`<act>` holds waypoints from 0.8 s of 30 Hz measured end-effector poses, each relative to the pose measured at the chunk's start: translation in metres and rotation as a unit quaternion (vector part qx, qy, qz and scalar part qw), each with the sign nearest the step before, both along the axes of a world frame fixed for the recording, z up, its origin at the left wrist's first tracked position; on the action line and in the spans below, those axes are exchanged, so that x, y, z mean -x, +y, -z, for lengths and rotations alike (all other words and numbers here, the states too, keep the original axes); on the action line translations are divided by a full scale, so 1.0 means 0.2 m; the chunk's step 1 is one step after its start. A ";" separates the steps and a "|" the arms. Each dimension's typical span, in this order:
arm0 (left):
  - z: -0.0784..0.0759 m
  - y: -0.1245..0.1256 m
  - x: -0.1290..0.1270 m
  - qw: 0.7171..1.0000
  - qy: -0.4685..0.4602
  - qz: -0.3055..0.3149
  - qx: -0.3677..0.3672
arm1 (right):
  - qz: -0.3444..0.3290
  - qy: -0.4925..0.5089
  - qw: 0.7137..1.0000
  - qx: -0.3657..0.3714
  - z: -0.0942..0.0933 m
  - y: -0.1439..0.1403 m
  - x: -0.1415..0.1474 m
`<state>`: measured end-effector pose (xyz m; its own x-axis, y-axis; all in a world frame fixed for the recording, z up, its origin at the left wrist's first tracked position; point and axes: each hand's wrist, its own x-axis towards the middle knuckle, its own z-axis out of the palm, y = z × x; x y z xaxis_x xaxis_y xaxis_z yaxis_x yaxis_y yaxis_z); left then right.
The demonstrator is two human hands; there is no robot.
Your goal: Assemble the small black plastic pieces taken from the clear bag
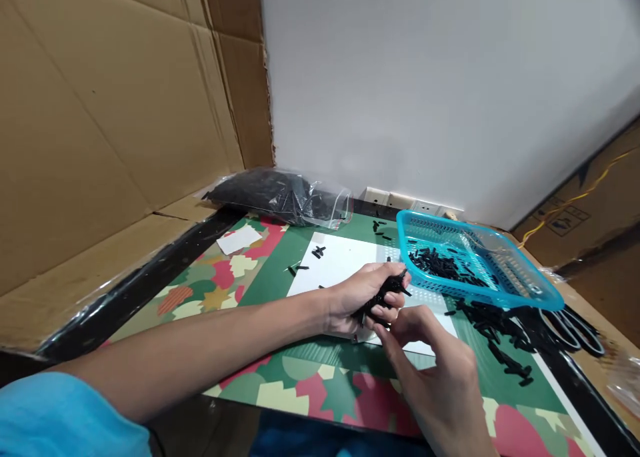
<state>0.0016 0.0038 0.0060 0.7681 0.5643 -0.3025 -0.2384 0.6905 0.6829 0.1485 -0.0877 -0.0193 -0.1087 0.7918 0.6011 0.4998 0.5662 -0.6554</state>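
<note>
A turquoise plastic mesh basket (500, 270) holds small black plastic pins (440, 265). The left hand (367, 297) fingers clench a bundle of black pins (385, 296), long axes pointing up-right toward the basket; right hand (440, 377) fingers pinch its lower end above the desk (320, 377).

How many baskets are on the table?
1. The blue basket stands on the table's right side, beyond the left hand, with small black parts inside. No other basket shows.
</note>
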 end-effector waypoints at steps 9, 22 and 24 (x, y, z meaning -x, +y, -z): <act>0.01 0.04 0.03 0.999 0.035 -0.034 0.010 | -0.014 -0.019 0.999 0.032 -0.01 0.02 -0.03; -0.04 0.01 0.04 0.997 0.068 0.010 -0.024 | 0.052 0.116 0.991 0.032 -0.05 0.00 -0.12; -0.06 -0.01 0.04 0.996 0.066 0.026 -0.045 | 0.055 0.153 0.986 0.048 -0.07 0.01 -0.14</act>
